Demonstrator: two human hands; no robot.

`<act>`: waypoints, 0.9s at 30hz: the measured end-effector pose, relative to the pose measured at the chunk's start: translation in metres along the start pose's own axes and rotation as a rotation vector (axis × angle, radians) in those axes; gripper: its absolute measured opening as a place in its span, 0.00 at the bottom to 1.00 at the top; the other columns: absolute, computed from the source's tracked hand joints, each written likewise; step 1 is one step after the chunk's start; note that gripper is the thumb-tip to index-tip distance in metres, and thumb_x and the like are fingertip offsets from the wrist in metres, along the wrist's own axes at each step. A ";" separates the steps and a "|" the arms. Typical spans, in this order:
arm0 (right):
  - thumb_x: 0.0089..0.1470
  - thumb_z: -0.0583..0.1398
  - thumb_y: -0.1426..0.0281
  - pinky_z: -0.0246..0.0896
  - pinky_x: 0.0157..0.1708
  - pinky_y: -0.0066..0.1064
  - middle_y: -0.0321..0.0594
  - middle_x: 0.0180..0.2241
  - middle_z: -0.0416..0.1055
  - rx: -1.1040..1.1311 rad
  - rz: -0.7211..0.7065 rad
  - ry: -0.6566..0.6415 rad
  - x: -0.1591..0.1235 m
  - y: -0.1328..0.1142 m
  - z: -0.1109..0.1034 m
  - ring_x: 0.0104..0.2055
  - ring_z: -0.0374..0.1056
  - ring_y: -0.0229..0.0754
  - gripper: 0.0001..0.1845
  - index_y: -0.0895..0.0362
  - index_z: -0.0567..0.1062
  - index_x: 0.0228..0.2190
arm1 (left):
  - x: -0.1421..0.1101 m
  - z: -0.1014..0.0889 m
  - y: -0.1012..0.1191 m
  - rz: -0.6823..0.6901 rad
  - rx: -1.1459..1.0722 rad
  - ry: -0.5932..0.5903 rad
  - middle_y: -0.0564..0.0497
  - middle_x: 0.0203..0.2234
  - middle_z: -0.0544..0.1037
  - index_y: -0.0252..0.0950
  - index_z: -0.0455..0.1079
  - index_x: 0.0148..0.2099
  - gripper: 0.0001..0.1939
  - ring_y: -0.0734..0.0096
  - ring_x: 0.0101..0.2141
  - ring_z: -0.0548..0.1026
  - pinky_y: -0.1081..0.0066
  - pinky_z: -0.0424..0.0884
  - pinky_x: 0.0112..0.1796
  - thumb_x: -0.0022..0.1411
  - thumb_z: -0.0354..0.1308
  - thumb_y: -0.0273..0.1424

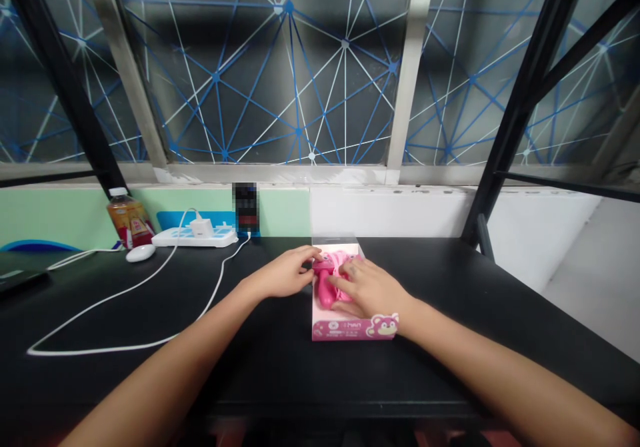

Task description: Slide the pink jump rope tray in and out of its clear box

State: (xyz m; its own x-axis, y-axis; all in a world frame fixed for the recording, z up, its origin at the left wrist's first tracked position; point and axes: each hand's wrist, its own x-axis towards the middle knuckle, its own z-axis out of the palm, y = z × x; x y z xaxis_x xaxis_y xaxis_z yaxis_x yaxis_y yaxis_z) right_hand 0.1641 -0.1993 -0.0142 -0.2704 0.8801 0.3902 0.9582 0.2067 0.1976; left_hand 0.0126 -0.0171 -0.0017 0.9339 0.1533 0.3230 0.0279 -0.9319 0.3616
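On my head feed, the left hand (285,272) reaches in from the left with its fingers curved, the fingertips touching the upper left of a glossy pink plastic item (326,282). The right hand (367,289) lies over the item from the right, its fingers spread and pressing down on it. Both hands sit partly closed around it, though I cannot tell how firm their hold is. The item lies between them, inside a pink-and-white cardboard box (353,329) with a cartoon bear printed at its front corner. The box sits on a black tabletop (250,380). Further left, I can see a white computer mouse (141,253), a white power strip (194,237) with a white charger (201,227) plugged in, and a looping white cable (100,317). Behind them stands a plastic bottle of orange drink (130,219).
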 end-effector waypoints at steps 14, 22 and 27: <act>0.56 0.59 0.51 0.61 0.50 0.36 0.42 0.50 0.71 0.514 -0.134 -0.216 -0.013 -0.019 -0.006 0.50 0.68 0.47 0.26 0.52 0.73 0.51 | 0.006 0.015 -0.001 -0.018 -0.011 0.100 0.49 0.44 0.75 0.39 0.68 0.48 0.15 0.66 0.43 0.74 0.69 0.71 0.41 0.61 0.48 0.23; 0.57 0.58 0.56 0.61 0.52 0.42 0.48 0.57 0.65 0.460 -0.007 -0.228 -0.016 -0.013 -0.016 0.55 0.64 0.52 0.28 0.54 0.68 0.57 | 0.000 0.009 0.017 0.001 -0.031 0.097 0.51 0.39 0.75 0.38 0.69 0.41 0.11 0.70 0.38 0.73 0.71 0.70 0.38 0.61 0.47 0.22; 0.58 0.55 0.70 0.63 0.48 0.35 0.40 0.45 0.73 0.484 -0.019 -0.131 -0.015 0.007 -0.023 0.46 0.69 0.43 0.16 0.52 0.73 0.48 | -0.003 0.004 0.006 -0.012 -0.011 0.049 0.50 0.41 0.75 0.39 0.69 0.41 0.10 0.68 0.40 0.73 0.70 0.68 0.40 0.60 0.49 0.24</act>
State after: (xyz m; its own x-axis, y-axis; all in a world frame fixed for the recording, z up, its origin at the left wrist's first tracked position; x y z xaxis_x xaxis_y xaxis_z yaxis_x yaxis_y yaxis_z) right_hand 0.1726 -0.2209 0.0020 -0.3039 0.9140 0.2686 0.8949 0.3706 -0.2486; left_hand 0.0115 -0.0246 -0.0042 0.9148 0.1810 0.3610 0.0353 -0.9263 0.3751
